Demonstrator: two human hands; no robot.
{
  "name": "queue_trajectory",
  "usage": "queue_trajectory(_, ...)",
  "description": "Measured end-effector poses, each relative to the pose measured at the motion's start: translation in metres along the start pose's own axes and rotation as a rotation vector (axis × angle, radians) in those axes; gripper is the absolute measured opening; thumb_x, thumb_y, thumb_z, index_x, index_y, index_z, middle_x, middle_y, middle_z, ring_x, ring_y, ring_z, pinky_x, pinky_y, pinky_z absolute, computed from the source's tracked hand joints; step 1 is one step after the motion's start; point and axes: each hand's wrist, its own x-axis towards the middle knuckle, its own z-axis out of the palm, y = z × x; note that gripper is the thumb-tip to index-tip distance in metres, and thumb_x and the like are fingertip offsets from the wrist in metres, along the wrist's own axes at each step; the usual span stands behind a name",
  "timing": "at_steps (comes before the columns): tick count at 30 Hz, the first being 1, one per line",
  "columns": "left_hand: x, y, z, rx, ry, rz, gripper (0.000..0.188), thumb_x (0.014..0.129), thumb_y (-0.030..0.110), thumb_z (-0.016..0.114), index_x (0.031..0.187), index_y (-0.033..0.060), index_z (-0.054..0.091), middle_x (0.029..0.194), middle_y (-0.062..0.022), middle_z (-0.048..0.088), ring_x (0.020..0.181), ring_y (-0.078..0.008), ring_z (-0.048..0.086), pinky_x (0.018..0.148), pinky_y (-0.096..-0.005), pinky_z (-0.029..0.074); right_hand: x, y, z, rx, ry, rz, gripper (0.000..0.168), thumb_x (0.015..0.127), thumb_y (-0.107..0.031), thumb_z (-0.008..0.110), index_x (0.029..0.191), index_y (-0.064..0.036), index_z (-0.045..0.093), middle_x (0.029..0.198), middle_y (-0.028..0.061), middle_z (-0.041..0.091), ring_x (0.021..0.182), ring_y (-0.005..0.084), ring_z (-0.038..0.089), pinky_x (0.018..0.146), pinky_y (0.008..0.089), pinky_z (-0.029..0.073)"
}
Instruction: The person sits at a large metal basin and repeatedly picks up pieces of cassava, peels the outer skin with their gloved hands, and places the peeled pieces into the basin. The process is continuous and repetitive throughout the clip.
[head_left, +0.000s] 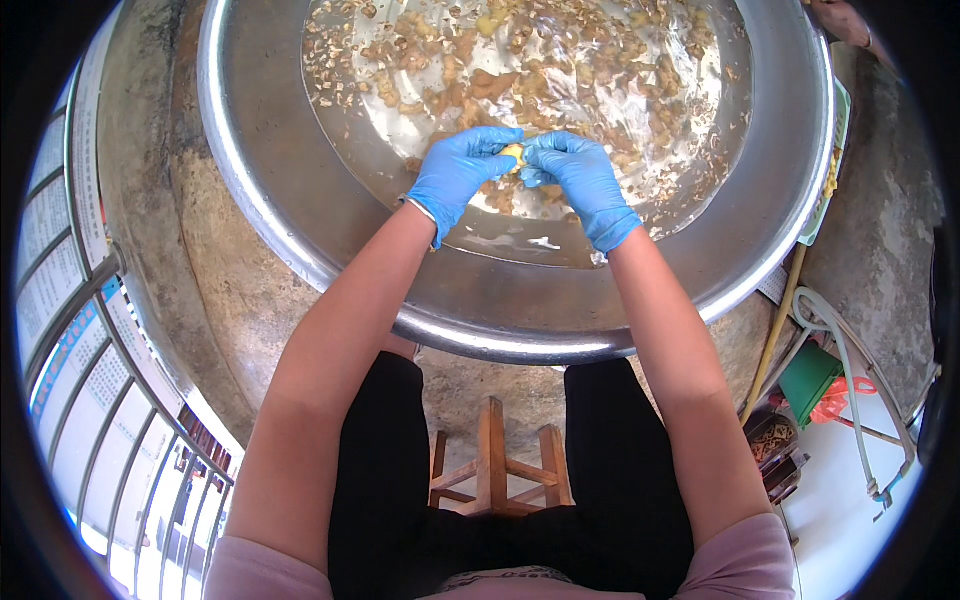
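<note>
My left hand (469, 169), in a blue disposable glove, holds a small yellow piece (513, 156), possibly ginger root, between thumb and fingers. Fingers of my right hand (568, 171), gloved the same way, touch the piece from the other side. Both hands are over a large round metal basin (300, 217) near its close side. Brown, knobbly root-like pieces (491, 85) lie in water in the basin, with small peel-like scraps (330, 67) floating around them. What lies directly beneath my fingers is partly hidden.
A wooden stool (492, 457) stands between my legs. At right are a green tray (831, 180), a hose (844, 367), a green bucket (810, 381) and a red plastic bag (836, 401). Metal railings (97, 281) run along the left. Another person's hand (841, 21) is at the upper right rim.
</note>
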Motion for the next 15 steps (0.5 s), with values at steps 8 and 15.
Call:
queue_trajectory(8,-0.001,-0.001,0.001,-0.031,-0.007,0.009,0.04,0.077,-0.003,0.061,0.116,0.0041,0.056,0.106,-0.004,0.061,0.095,-0.01,0.055,0.084,-0.0238,0.044,0.003,0.009,-0.006,-0.007,-0.044,-0.041,0.014,0.082,-0.007,0.058,0.094,0.0,0.062,0.081,0.0058,0.063,0.069,0.0104,0.058,0.063,0.0229,0.049)
queue_trajectory(15,-0.001,-0.012,0.002,0.261,0.083,0.187,0.05,0.075,-0.009,0.059,0.121,0.0081,0.052,0.109,-0.004,0.059,0.092,-0.0105,0.055,0.085,-0.0245,0.044,0.001,0.005,-0.001,-0.358,0.066,-0.028,0.017,0.078,-0.014,0.065,0.088,0.0,0.065,0.075,0.0046,0.063,0.063,0.0099,0.054,0.059,0.0243,0.046)
